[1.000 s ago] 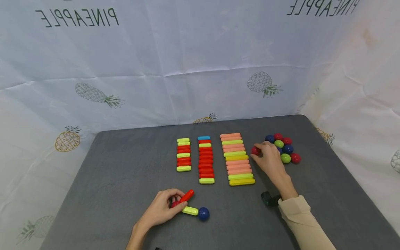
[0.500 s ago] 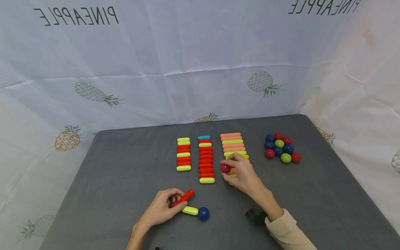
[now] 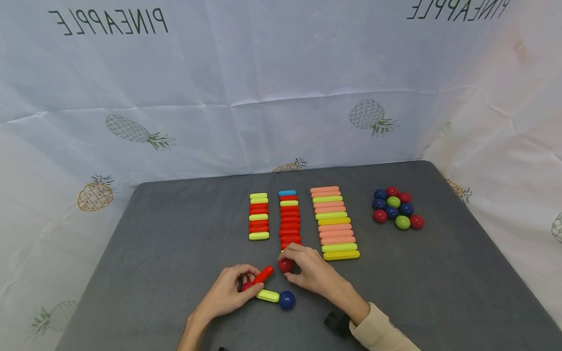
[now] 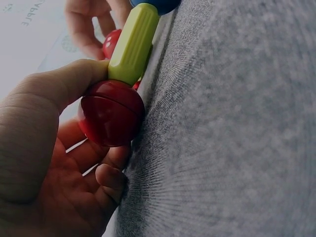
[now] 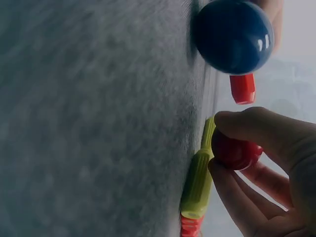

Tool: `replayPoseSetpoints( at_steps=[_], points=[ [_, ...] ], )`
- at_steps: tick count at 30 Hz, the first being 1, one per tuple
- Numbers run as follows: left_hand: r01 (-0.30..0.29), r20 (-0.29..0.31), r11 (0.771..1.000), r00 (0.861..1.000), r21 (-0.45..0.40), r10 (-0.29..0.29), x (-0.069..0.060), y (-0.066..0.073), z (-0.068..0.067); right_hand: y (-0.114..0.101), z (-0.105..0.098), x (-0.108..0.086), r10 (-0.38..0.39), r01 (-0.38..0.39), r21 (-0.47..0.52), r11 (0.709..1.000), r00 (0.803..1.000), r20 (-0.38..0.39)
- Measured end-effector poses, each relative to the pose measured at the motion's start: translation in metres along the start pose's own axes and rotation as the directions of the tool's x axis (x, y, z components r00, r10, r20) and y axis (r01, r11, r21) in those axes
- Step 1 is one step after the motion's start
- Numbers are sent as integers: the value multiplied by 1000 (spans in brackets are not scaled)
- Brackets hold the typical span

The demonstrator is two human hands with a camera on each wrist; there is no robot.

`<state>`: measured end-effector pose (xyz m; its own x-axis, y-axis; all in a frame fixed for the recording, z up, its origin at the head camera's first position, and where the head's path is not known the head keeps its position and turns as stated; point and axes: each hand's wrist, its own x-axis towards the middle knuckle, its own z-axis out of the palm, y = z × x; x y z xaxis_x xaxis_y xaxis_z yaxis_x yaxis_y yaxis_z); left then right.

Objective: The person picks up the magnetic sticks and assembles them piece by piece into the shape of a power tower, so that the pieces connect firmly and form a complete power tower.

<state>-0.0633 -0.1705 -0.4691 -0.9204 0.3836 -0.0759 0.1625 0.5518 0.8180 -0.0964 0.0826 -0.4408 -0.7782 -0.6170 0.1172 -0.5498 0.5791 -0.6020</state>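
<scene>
My left hand (image 3: 229, 291) holds a joined piece low over the grey table. That piece is a red ball (image 4: 111, 116) with a yellow-green rod (image 4: 134, 44) and a red rod (image 3: 263, 274) branching from it. A blue ball (image 3: 287, 300) caps the far end of the yellow-green rod. In the left wrist view the thumb lies against the rod where it meets the red ball. My right hand (image 3: 311, 273) pinches a loose red ball (image 5: 236, 149) between thumb and fingers. This loose ball is just right of the red rod's free tip, apart from it.
Three columns of rods lie behind the hands: a left column (image 3: 259, 217), a middle column (image 3: 290, 219) and a wider right column (image 3: 335, 228). A cluster of red, blue and green balls (image 3: 392, 213) sits at the right. A pineapple-print cloth (image 3: 197, 136) hangs behind the table.
My right hand has carried the red ball from beside the ball cluster, leftward and nearer, over the right rod column to the joined piece. The left hand and its piece have stayed in place.
</scene>
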Motion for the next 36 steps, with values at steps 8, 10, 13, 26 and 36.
replayPoseSetpoints(
  at_steps=[8,10,13,26,36],
  points=[
    [-4,5,1000,1000,-8,4,-1,1,-1,-6,1,5,-37,38,-13,999,999,32],
    [-5,5,1000,1000,-8,5,-1,1,-1,-8,1,6,-39,40,-14,999,998,44],
    [-2,7,1000,1000,-11,2,-1,2,-1,-9,1,7,-44,45,-19,999,997,56],
    [-104,-18,994,994,-35,104,-2,2,0,-14,1,24,-94,87,104,991,993,68],
    [-90,-14,995,996,-36,89,-3,1,-3,-14,1,69,1,-5,-115,993,999,-33]
  ],
)
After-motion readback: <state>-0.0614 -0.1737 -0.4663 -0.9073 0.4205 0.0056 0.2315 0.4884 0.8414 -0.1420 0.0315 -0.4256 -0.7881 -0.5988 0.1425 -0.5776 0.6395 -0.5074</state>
